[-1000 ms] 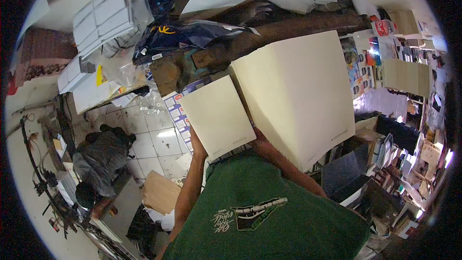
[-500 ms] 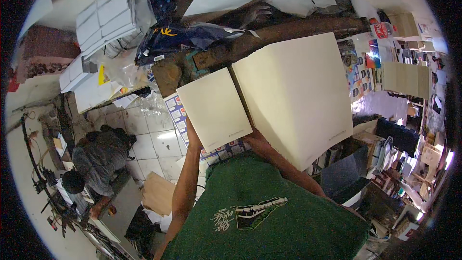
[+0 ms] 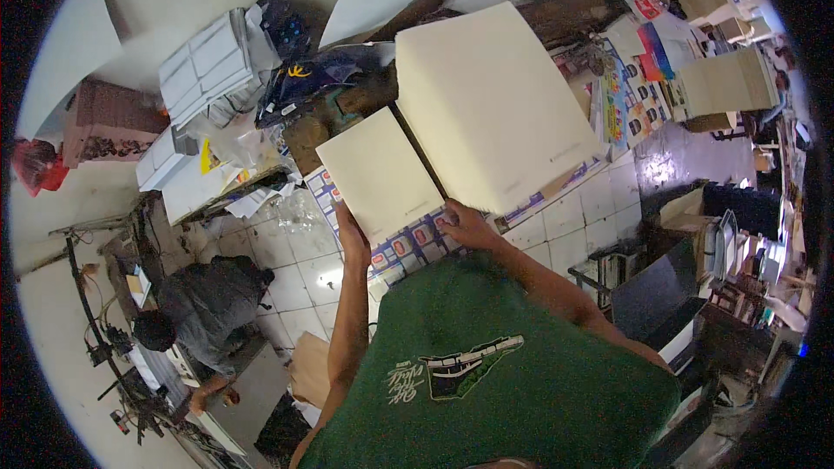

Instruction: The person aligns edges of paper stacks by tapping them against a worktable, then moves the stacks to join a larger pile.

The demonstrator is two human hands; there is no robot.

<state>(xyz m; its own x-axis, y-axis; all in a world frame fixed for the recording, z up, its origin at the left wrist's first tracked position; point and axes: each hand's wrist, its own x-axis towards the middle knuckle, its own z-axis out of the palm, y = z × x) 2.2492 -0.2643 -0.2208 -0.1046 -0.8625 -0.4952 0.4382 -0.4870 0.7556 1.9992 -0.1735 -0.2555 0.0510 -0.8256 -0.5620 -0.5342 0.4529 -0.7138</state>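
A smaller stack of cream paper (image 3: 382, 175) lies on a printed sheet with a blue pattern (image 3: 417, 243), right in front of me. My left hand (image 3: 352, 233) is against the stack's near left edge, its fingers pressed along the side. At the near right corner, my right hand (image 3: 466, 225) has its fingers bent around the edge, with the thumb side hard to make out. Just right of this stack, a narrow dark gap apart, rises a larger, taller stack of cream paper (image 3: 499, 100). Neither hand touches the larger stack.
Behind the stacks lie a dark blue plastic bag (image 3: 321, 78) and loose white sheets (image 3: 369, 4). Wrapped white bundles (image 3: 204, 56) stand at the far left. A person in grey (image 3: 208, 304) bends over a bench at lower left. A dark box (image 3: 656, 300) stands at right.
The view has shifted, and both stacks appear farther from my body. My right hand's fingers now show at the corner, and more of the patterned sheet shows along the near edge.
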